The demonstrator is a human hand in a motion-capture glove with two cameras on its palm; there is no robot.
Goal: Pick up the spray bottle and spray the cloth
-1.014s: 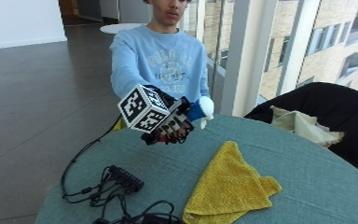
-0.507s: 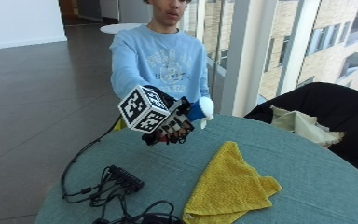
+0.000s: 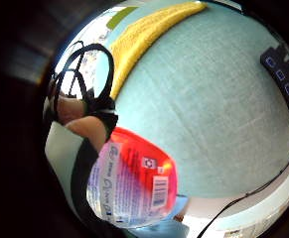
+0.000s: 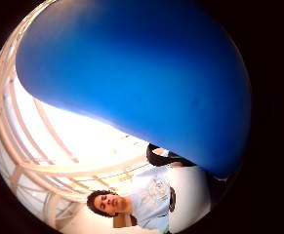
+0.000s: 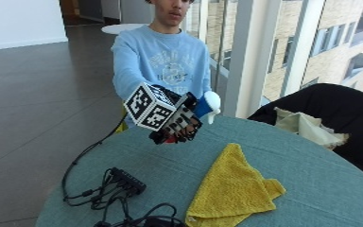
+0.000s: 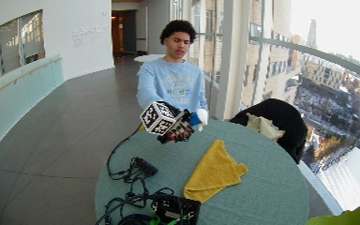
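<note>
We see the gloved right hand (image 5: 177, 126) raised above the round teal table (image 5: 307, 179), its fingers curled around a spray bottle (image 5: 204, 105) with a blue and white head. From the little finger side of the palm, the bottle's red body and printed label (image 3: 134, 183) sit close against the hand, over the tabletop. The yellow cloth (image 5: 232, 189) lies folded flat on the table, well apart from the bottle, nearer the camera and on the side of the dark chair (image 5: 332, 109). A black power strip (image 5: 126, 179) with cables lies on the table beside the cloth, on its far side from the chair
</note>
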